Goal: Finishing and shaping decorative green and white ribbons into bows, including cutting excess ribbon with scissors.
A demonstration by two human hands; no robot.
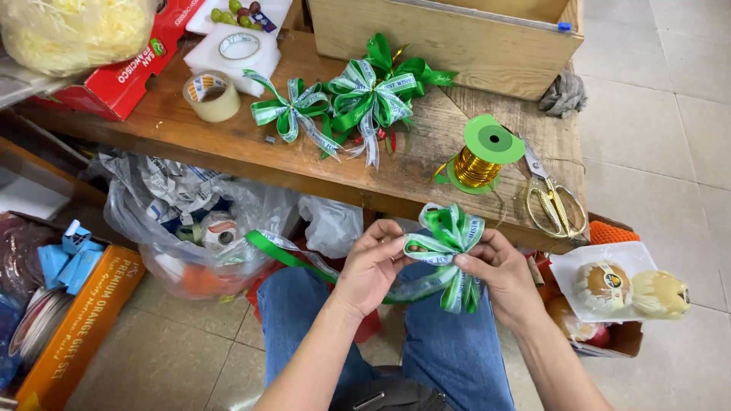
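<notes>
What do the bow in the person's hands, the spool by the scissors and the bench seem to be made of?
The bow, held by the left hand and right hand, looks like glossy green and white plastic ribbon, judging by its sheen and stiff loops. The spool has matte green ends, probably plastic or card, wound with shiny gold metallic cord or wire. The bench is rough, worn, unfinished wood with visible grain.

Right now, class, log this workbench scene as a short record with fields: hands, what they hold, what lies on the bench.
left hand: pinches the ribbon bow's centre
right hand: grips the bow from the other side
ribbon bow: green and white, half formed, tail trailing left
bench: wooden
finished bows: two, green and white
wire spool: gold, green ends
scissors: gold handles
tape roll: tan
</notes>
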